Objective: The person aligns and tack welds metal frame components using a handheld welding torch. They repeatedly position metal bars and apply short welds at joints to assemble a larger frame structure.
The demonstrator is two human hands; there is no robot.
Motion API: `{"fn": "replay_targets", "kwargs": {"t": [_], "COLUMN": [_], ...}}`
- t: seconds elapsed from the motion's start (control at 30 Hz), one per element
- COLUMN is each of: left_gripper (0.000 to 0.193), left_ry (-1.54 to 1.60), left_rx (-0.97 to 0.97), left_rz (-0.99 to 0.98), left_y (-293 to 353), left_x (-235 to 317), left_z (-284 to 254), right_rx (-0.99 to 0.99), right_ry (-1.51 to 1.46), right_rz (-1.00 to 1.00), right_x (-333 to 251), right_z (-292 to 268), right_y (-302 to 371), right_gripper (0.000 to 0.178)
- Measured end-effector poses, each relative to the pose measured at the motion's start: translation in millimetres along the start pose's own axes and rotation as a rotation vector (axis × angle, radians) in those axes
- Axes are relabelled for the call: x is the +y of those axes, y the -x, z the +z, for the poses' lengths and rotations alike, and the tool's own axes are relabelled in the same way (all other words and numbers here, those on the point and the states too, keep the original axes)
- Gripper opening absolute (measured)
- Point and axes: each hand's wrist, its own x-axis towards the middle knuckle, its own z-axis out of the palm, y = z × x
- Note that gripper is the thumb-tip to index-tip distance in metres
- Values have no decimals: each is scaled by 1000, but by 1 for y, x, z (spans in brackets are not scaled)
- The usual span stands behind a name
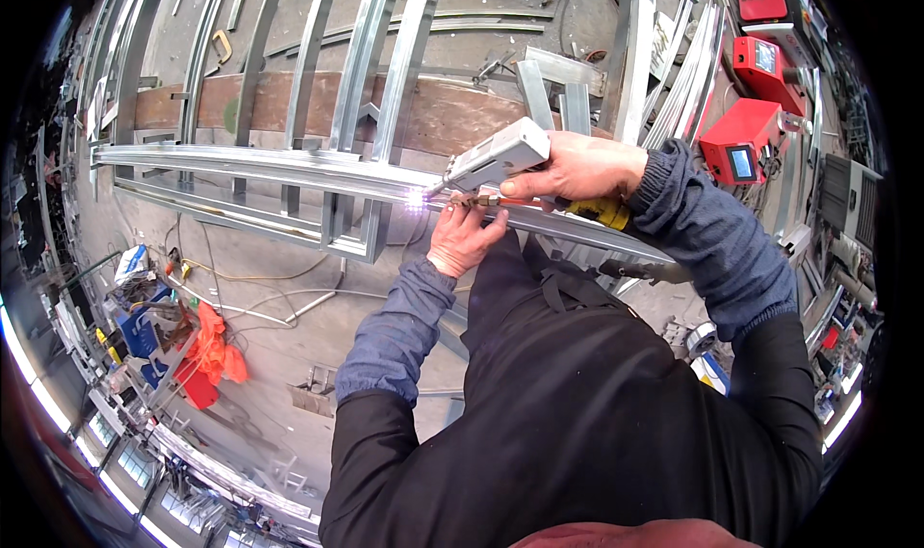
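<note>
Here, grey tool (500, 156) in right hand (587, 166), left fingers (471, 218) beside.

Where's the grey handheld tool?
Head view, above centre, slightly right: the grey tool is in the right hand, tip beside the bright spark on the rail.

You've got grey floor (274, 356) with cables (252, 278) across your left, windows (135, 463) lower left, bright light strips (38, 382) at both rims.
</note>
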Motion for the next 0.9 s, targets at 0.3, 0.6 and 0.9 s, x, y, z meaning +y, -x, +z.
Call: {"fn": "replay_targets", "kwargs": {"t": [0.3,0.6,0.9], "left_gripper": [34,34,52], "left_ry": [71,18,-15], "left_rx": [42,-10,0], "left_rz": [14,-62,-73], "left_y": [-19,-24,-21], "left_x": [6,20,24], "left_z": [-15,-27,-30], "right_rx": [290,623,377], "right_ry": [-250,-429,152], "right_rz": [-166,-599,-649], "right_x": [-7,157,119], "right_z": [17,71,101], "right_y": [131,173,212], "right_gripper": [47,49,73]}}
